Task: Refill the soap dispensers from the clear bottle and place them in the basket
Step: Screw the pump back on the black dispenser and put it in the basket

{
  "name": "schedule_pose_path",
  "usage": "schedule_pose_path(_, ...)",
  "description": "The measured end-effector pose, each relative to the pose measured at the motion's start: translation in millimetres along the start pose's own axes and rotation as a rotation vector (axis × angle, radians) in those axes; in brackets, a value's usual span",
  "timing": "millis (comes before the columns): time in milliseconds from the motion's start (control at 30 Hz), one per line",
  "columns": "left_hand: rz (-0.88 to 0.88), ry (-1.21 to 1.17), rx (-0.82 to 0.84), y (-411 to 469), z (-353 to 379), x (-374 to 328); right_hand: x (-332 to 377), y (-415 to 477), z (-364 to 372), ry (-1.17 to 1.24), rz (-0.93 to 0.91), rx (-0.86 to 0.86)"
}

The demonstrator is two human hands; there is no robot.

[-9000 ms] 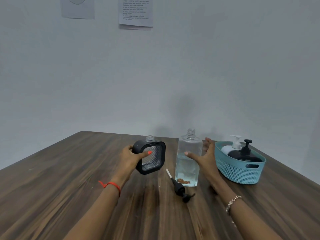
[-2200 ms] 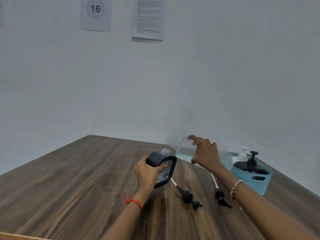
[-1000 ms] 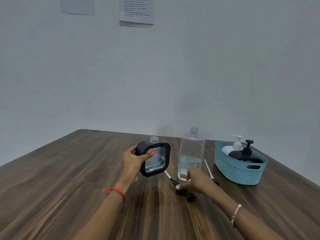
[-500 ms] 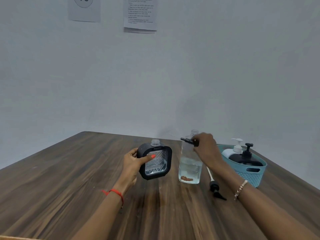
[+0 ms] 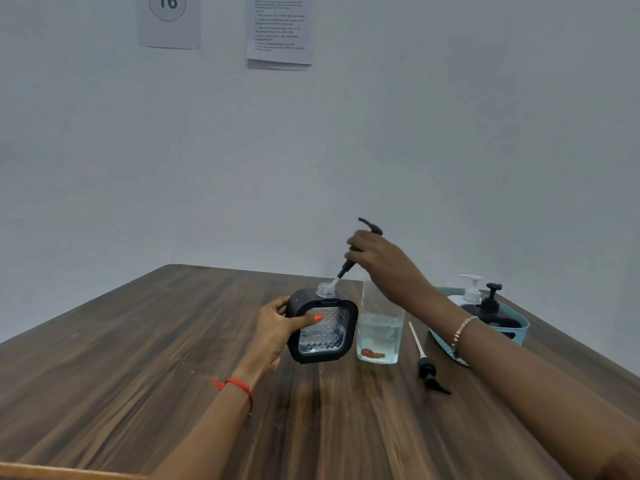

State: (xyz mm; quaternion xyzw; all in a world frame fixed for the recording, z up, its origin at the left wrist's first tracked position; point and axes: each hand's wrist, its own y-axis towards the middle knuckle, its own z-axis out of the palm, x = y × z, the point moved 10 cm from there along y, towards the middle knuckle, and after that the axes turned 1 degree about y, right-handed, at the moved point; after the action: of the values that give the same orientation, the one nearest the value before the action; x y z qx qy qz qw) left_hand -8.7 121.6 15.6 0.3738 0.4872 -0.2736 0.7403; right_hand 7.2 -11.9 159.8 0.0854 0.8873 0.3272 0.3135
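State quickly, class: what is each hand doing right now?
Left hand: closed, fingers gripping the black dispenser.
Right hand: closed, holding the black pump, its tube at the dispenser's mouth.

1. Left of the clear bottle [image 5: 380, 327], the black dispenser [image 5: 329, 332] stands just beside it, blocking that side.
2. To its right, a loose pump [image 5: 426, 368] and the basket [image 5: 521, 329] crowd the counter [image 5: 138, 358].
3. Nearer me than the bottle, open counter gives room.
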Motion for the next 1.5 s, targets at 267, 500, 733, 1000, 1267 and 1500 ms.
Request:
schedule_pose_path(267, -0.002, -0.010, 0.035, -3.5, 12.0, 0.5, 55.4, -5.1, 25.8, -0.041, -0.266, 0.078)
schedule_pose_path(500, 0.005, -0.022, 0.030, -2.3, 11.3, 3.0, 37.7, -18.9, 11.6, 0.413, -0.075, -0.023)
schedule_pose_path(733, -0.011, -0.048, 0.052, -3.1, 14.5, 8.9, -34.6, -66.7, 23.8, 1.032, 0.800, -0.345)
schedule_pose_path(1000, -0.019, -0.068, 0.103, -4.3, 22.3, 9.7, -18.9, -58.1, 74.3, 1.476, 0.807, 0.039)
schedule_pose_path(1267, -0.034, -0.059, 0.123, -3.2, 22.5, 14.6, -20.9, -59.2, 80.7, 1.422, 0.799, 0.102)
schedule_pose_path(1500, -0.036, -0.035, 0.115, -0.2, 24.9, 20.9, -19.9, -65.2, 80.9, 1.200, 0.833, 0.043)
